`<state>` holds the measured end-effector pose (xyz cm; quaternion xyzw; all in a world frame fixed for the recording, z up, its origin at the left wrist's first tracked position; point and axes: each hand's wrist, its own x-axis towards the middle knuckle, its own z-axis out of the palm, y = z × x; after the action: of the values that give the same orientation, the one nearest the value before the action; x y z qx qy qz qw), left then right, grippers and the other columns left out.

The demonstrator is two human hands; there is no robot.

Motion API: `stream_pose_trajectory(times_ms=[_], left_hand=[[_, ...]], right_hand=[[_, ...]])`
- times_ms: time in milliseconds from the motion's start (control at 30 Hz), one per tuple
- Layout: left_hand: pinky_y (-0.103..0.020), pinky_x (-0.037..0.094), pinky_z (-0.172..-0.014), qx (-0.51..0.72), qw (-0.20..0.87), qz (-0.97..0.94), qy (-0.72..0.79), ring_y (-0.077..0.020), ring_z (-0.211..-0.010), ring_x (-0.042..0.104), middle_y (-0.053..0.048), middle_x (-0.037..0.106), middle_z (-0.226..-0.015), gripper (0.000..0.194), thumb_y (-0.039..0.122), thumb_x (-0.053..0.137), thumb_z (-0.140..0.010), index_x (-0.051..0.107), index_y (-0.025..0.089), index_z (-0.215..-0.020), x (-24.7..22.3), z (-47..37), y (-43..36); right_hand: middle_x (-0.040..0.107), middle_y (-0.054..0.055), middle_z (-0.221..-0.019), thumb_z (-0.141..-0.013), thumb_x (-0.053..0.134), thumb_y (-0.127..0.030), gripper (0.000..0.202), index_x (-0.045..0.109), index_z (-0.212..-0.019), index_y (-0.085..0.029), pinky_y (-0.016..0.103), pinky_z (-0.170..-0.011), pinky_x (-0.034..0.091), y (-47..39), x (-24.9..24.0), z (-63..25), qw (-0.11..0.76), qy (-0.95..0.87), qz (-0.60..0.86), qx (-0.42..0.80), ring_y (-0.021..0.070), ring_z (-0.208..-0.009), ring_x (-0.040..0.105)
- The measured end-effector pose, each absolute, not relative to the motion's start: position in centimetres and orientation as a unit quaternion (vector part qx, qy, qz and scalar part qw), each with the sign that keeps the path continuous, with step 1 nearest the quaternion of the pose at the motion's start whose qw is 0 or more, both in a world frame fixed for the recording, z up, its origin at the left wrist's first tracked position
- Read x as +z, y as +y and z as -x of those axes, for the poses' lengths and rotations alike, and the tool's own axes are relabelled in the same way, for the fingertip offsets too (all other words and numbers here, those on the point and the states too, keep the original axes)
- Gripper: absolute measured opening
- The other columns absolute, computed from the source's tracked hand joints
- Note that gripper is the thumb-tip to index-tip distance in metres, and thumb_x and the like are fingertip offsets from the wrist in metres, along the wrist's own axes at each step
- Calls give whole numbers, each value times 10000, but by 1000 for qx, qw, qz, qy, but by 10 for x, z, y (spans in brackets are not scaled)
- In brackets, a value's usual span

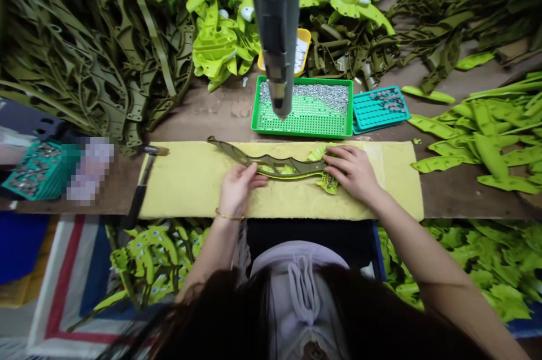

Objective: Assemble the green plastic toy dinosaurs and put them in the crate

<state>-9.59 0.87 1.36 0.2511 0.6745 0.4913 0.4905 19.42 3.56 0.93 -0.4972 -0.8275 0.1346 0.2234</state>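
Observation:
A long, curved olive plastic part (pixel 279 166) lies over a lime-green plastic piece (pixel 329 184) on the yellow cloth mat (pixel 182 191). My left hand (pixel 237 188) is closed on the olive part's lower edge, left of its middle, thumb on top. At the right end, my right hand (pixel 353 172) has its bent fingers on the joined parts, covering some of them. Above the bench hangs a grey electric screwdriver (pixel 277 27), its tip pointing down behind the parts. Beyond the mat sits a green tray (pixel 302 133) with many small silver screws.
A teal tray (pixel 368 117) holds small round dark pieces. A hammer (pixel 140 188) lies across the mat's left edge. Olive parts (pixel 156 55) heap up at the left, lime-green parts (pixel 486 134) at the right. More lime-green pieces (pixel 156 258) fill containers below the bench edge.

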Motion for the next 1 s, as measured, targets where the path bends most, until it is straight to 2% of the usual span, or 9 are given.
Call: stream_pose_trajectory(times_ms=[133, 200, 300, 400, 467, 600, 700, 867, 1000], left_hand=[[-304, 522, -718, 434, 184, -564, 678, -150, -762, 601, -38, 624, -880, 326, 314, 700, -758, 578, 174, -1026, 22, 78, -5], [-363, 513, -840, 352, 179, -751, 530, -208, -938, 605, -95, 641, -998, 225, 284, 637, -831, 616, 171, -1024, 27, 47, -9], [-359, 515, -831, 299, 177, -840, 417, -210, -901, 611, -108, 660, -947, 150, 212, 519, -907, 655, 157, -939, 30, 2, -8], [-311, 523, -773, 333, 249, -793, 446, -170, -792, 621, -80, 673, -853, 172, 168, 499, -906, 669, 148, -924, 32, -19, 0], [-278, 520, -717, 357, 338, -723, 485, -149, -740, 626, -57, 686, -826, 153, 175, 555, -871, 687, 154, -945, 34, -21, 5], [-261, 524, -684, 361, 547, -553, 514, -142, -706, 651, -30, 712, -780, 74, 204, 642, -768, 701, 162, -783, 37, -21, 11], [-265, 541, -635, 354, 667, -426, 498, -129, -607, 632, -6, 681, -678, 136, 254, 728, -668, 664, 149, -724, 36, -20, 16], [-292, 560, -698, 389, 658, -412, 496, -156, -688, 666, -37, 713, -749, 212, 228, 762, -622, 709, 146, -811, 35, -16, 21], [-299, 557, -756, 414, 623, -444, 494, -165, -745, 675, -43, 737, -830, 204, 213, 722, -663, 741, 160, -859, 34, -17, 19]], right_hand=[[669, 24, -1257, -898, 541, -407, 309, 702, -1117, -261, 454, -953, 452, 39, 10, -191, 207, -836, 491, 136, 241, -1122, 545], [667, 33, -1257, -893, 550, -403, 300, 701, -1111, -263, 464, -954, 445, 41, 13, -192, 204, -840, 486, 128, 248, -1125, 542], [666, 69, -1235, -889, 566, -338, 260, 688, -1101, -251, 485, -962, 429, 32, 22, -197, 243, -837, 483, 87, 260, -1127, 550], [684, 78, -1052, -884, 554, -243, 294, 613, -1173, -249, 423, -884, 475, 7, 29, -199, 359, -777, 509, 88, 212, -985, 602], [650, 78, -1010, -854, 592, -308, 424, 519, -1267, -246, 403, -833, 502, -13, 27, -192, 407, -737, 529, 104, 211, -939, 602], [533, 157, -1273, -764, 630, -524, 857, 249, -1460, -203, 542, -994, 421, -36, 11, -162, 344, -752, 558, 70, 320, -1168, 503], [549, 147, -1287, -810, 583, -469, 875, 129, -1504, -191, 568, -1082, 309, -35, 5, -146, 293, -753, 586, 71, 311, -1180, 497], [601, 113, -1245, -872, 466, -269, 700, 157, -1498, -223, 543, -1133, 255, -30, 13, -146, 271, -745, 598, 121, 263, -1146, 545], [575, 133, -1286, -834, 530, -335, 767, 161, -1495, -213, 603, -1143, 209, -32, 17, -143, 260, -741, 602, 144, 309, -1201, 513]])
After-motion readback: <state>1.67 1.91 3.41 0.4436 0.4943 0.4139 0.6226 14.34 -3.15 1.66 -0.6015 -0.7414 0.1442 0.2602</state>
